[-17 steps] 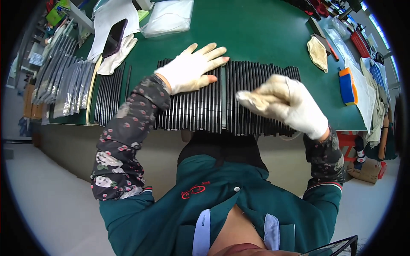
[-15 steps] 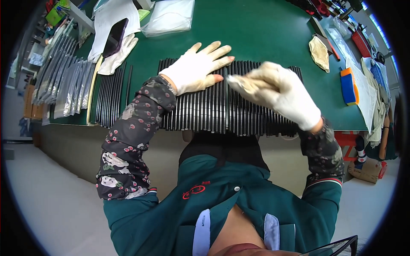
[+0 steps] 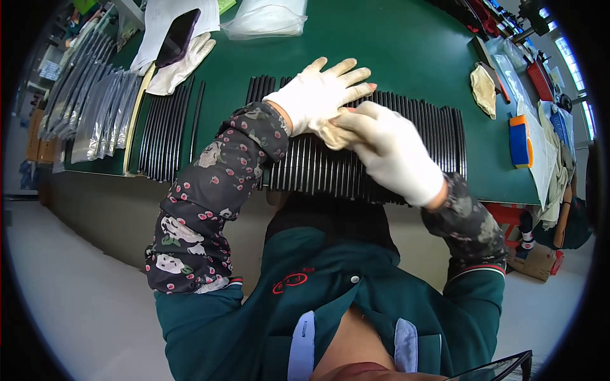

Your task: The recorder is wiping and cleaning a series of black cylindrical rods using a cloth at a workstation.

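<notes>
A wide row of thin black rods (image 3: 318,166) lies side by side along the table's near edge. Across its upper left part my left hand (image 3: 314,95), in a white glove with some bare fingertips, rests flat with the fingers spread. My right hand (image 3: 394,143), gloved too, is closed on a bunched cream cloth (image 3: 335,134). That cloth touches the rods just below my left palm. Both hands hide the rods beneath them.
Left are more black rods (image 3: 166,130), a phone (image 3: 178,38) on a white glove (image 3: 184,66), and bagged rods (image 3: 105,130). A plastic bag stack (image 3: 267,19) lies at the back. Right are a folded cloth (image 3: 483,92) and an orange-blue block (image 3: 520,141) on the green table (image 3: 381,44).
My right hand has moved left and a little down with the cloth, up against my left hand. My left hand has shifted slightly right. The view has tilted a little.
</notes>
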`<action>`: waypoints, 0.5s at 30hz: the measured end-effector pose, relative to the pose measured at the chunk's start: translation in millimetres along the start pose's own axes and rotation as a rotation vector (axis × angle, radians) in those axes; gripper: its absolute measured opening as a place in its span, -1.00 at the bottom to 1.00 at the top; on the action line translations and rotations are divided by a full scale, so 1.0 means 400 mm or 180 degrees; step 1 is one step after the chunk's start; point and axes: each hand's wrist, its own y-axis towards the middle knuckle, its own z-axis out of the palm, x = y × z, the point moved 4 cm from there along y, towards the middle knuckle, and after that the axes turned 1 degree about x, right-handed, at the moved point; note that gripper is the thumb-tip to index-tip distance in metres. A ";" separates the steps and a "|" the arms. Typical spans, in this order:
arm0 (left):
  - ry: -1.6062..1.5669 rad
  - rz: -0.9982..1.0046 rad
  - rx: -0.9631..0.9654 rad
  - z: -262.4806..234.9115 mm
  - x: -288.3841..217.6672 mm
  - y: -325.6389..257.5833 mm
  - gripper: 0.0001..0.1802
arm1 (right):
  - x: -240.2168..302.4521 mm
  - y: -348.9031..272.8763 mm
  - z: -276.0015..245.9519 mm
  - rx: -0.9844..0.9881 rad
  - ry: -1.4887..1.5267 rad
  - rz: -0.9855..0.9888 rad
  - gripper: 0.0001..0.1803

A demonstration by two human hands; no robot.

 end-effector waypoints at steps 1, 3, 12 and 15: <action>-0.0101 -0.0010 -0.0108 0.009 -0.001 -0.002 -0.38 | 0.003 -0.021 0.050 0.0193 -0.0097 -0.0087 -0.54; -0.0269 -0.0063 -0.0150 0.019 0.001 -0.004 -0.39 | 0.062 -0.041 0.085 0.0727 0.0040 -0.0419 -0.53; 0.0081 -0.0042 -0.0448 -0.077 0.070 -0.056 -0.25 | 0.079 -0.050 -0.073 0.1028 0.1301 0.0318 -0.75; -0.0143 -0.0264 -0.0474 -0.115 0.160 -0.152 -0.27 | 0.047 -0.052 -0.083 0.1104 0.1137 0.0834 -0.68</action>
